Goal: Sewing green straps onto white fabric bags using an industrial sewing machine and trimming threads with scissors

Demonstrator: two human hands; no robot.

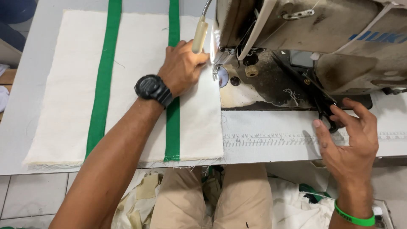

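A cream fabric panel with two green stripes lies flat on the white sewing table. My left hand, with a black watch on its wrist, presses flat on the fabric beside the needle area of the worn beige sewing machine. My right hand, with a green wristband, hovers with fingers spread at the table's front edge. Its fingertips touch black scissors lying by the machine base. It holds nothing.
A small lamp on a flexible neck shines by the needle. A printed ruler strip runs along the table front. Fabric scraps lie on the floor around my knees. Tiled floor shows at lower left.
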